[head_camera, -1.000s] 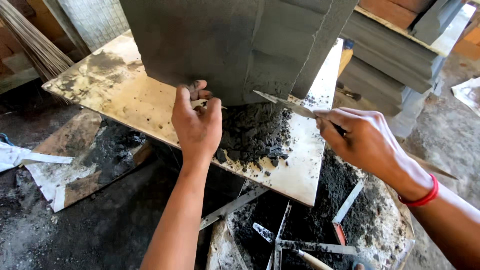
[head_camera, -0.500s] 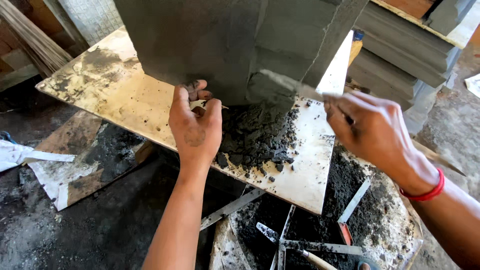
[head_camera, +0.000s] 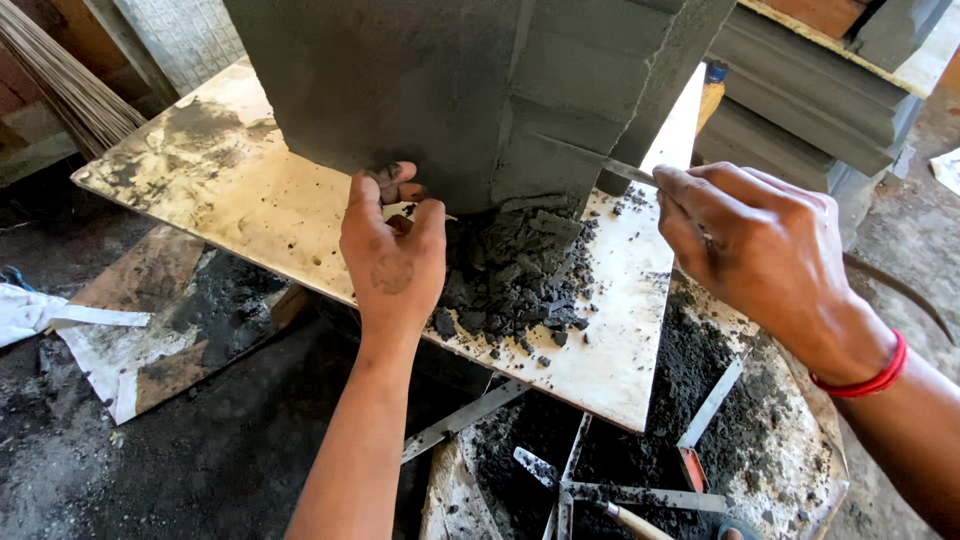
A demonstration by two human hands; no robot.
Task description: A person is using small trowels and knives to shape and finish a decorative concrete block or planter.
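Currently trimming the lower corner of the grey mortar block (head_camera: 480,90) with a thin metal blade (head_camera: 625,170).

My right hand (head_camera: 760,240) has its fingers pinched tight on the blade; my left hand (head_camera: 395,250) has fingers curled, tips braced against the block's base. Block stands on the pale board (head_camera: 230,200), loose scrapings (head_camera: 510,285) heaped between my hands. I'd keep the blade flat to the face, shave in light passes, and hold the left-hand brace steady so the edge doesn't crumble.
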